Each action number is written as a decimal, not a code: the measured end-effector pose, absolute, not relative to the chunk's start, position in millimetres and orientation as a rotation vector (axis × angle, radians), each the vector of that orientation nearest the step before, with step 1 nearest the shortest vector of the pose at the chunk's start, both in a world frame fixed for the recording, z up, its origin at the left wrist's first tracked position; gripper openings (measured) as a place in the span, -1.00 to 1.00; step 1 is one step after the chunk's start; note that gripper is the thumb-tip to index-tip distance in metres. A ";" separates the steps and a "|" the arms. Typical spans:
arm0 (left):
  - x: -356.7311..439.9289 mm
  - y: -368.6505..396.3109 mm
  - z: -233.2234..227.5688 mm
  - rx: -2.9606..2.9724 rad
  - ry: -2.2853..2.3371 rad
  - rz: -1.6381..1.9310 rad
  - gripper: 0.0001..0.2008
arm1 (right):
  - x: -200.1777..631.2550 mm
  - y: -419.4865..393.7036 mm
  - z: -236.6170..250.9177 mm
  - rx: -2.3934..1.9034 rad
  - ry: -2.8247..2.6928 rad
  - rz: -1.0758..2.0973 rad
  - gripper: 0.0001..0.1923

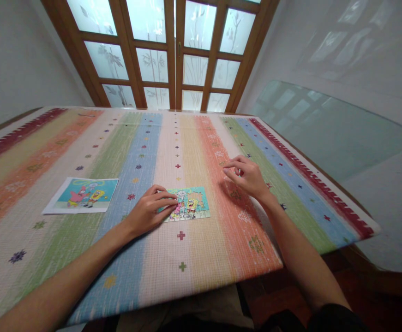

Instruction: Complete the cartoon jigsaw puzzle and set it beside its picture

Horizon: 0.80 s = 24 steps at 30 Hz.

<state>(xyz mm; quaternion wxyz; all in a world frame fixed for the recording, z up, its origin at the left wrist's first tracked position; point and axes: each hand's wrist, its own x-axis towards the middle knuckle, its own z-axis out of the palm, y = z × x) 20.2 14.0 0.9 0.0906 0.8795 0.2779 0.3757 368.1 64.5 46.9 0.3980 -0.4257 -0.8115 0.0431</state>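
While my left hand (150,210) lies flat on the puzzle (189,204) at mid-frame, my right hand (247,175) pinches something too small to name. A nudge could split the joined pieces, I judge.

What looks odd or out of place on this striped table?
Nothing stands out. The jigsaw puzzle lies flat under the left hand, the reference picture lies flat to its left, and the right hand rests on the tablecloth.

Both hands stretch forward, left (149,210) lying flat, right (247,177) pinched, fingers curled.
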 end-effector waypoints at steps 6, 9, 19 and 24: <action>20.3 14.9 -1.4 2.643 0.814 1.076 -0.84 | 382.5 66.3 52.4 -1.228 -1.995 0.075 -0.74; 20.9 13.4 -0.8 2.639 0.850 1.048 -0.84 | 389.9 66.9 55.6 -1.327 -1.946 0.053 -0.74; 18.3 11.3 3.2 2.770 0.777 0.947 -0.80 | 429.3 73.4 60.7 -1.472 -1.851 -0.001 -0.70; 19.2 8.2 7.5 2.911 0.744 0.887 -0.76 | 452.6 77.5 58.1 -1.638 -1.985 0.125 -0.75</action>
